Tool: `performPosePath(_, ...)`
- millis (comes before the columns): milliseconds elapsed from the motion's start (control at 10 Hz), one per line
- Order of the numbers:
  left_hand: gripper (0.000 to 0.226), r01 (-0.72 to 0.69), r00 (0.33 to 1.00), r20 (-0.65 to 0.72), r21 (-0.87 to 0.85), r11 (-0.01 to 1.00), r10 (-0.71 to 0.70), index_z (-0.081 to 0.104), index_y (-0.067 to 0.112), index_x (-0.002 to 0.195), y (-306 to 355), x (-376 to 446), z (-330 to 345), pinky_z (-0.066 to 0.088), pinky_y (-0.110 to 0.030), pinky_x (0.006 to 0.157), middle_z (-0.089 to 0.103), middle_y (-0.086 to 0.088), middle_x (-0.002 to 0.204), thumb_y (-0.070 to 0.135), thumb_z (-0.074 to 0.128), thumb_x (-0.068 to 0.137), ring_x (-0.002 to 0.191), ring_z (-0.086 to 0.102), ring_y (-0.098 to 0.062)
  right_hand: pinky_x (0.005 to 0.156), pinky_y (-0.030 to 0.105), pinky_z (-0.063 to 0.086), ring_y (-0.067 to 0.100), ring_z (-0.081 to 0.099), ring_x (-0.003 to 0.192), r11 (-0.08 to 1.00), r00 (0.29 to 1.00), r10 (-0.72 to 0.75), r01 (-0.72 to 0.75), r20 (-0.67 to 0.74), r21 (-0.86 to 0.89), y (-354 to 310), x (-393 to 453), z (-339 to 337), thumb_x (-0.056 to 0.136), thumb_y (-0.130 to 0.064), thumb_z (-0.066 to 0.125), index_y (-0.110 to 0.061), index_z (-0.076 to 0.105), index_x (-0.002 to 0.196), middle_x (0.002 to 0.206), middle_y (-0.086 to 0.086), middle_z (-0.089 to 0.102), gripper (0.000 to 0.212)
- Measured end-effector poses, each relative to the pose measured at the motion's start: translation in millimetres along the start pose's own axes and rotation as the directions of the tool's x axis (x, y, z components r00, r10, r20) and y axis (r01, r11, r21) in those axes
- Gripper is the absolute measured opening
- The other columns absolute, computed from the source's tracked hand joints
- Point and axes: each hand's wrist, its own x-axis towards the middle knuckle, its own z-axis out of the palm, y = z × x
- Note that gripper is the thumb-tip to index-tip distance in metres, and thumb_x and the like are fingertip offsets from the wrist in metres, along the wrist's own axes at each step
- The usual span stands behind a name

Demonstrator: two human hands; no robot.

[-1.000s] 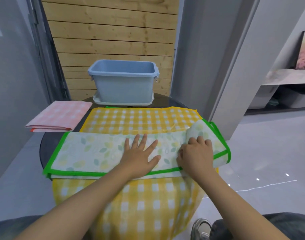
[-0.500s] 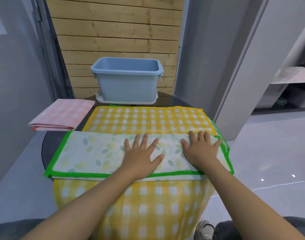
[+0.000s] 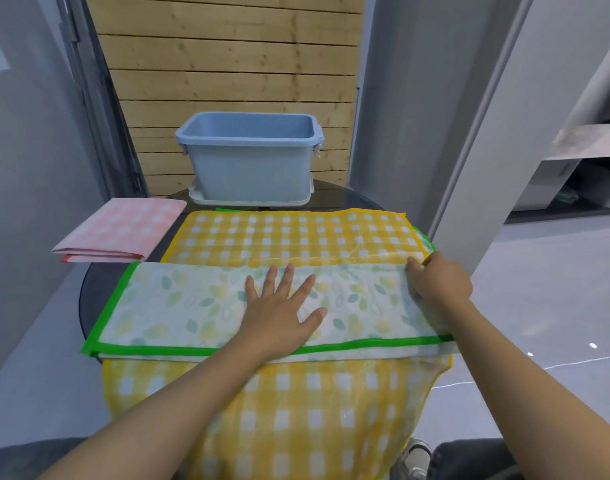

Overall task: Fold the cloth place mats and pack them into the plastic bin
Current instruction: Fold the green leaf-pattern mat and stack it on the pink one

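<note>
A leaf-print place mat with a green border (image 3: pixel 178 306) lies folded lengthwise across the near part of the round table. My left hand (image 3: pixel 279 310) presses flat on its middle with fingers spread. My right hand (image 3: pixel 438 282) grips the mat's far right corner, fingers curled at the edge. Under it a yellow checked mat (image 3: pixel 296 233) is spread out and hangs over the near table edge. A folded pink checked mat (image 3: pixel 119 230) sits at the left. The pale blue plastic bin (image 3: pixel 251 168) stands open at the far side.
The bin rests on its white lid (image 3: pixel 248 200). The dark round table (image 3: pixel 88 292) has a grey wall close on the left and a grey pillar (image 3: pixel 469 133) on the right. A wooden slat wall is behind. My shoe (image 3: pixel 414 455) shows below.
My right hand unrolled the mat's folded right end flat, smoothed it, then slid out to the far right corner and curled onto it. My left hand stayed pressed on the middle.
</note>
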Motion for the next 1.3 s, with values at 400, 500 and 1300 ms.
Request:
performPosePath(400, 0.065, 0.003, 1.0, -0.011, -0.003, 1.0, -0.004, -0.007, 0.045, 0.147, -0.2, 1.2, 1.2, -0.016, -0.057, 0.112, -0.019, 0.004, 0.158, 0.068, 0.012, 0.09, 0.144, -0.024, -0.022, 0.079, 0.039, 0.054, 0.03, 0.062, 0.072, 0.883, 0.959, -0.026, -0.11, 0.283, 0.456, -1.7, 19.3, -41.5, 0.081, -0.024, 0.071, -0.01, 0.065, 0.069, 0.081, 0.014, 0.066, 0.019)
performPosePath(500, 0.065, 0.003, 1.0, -0.012, 0.003, 1.0, -0.003, -0.006, 0.045, 0.148, -0.7, 1.5, 1.7, -0.016, -0.057, 0.112, -0.018, 0.003, 0.158, 0.069, 0.011, 0.089, 0.144, -0.024, -0.023, 0.066, 0.03, 0.047, 0.024, 0.057, 0.063, 0.9, 0.953, -0.089, -0.048, 0.29, 0.433, -4.1, 16.6, -58.0, 0.08, -0.026, 0.073, -0.012, 0.065, 0.066, 0.074, 0.011, 0.062, 0.022)
performPosePath(1300, 0.067, -0.006, 1.0, -0.021, -0.003, 1.0, 0.006, -0.008, 0.045, 0.147, -2.0, 1.2, 1.4, -0.016, -0.055, 0.113, -0.018, 0.004, 0.158, 0.071, 0.01, 0.088, 0.144, -0.022, -0.022, 0.073, 0.039, 0.049, 0.028, 0.054, 0.073, 0.658, 0.966, 0.2, -0.256, 0.163, 0.708, 1.8, 17.4, -39.8, 0.078, -0.01, 0.067, -0.01, 0.053, 0.066, 0.075, 0.013, 0.057, 0.018)
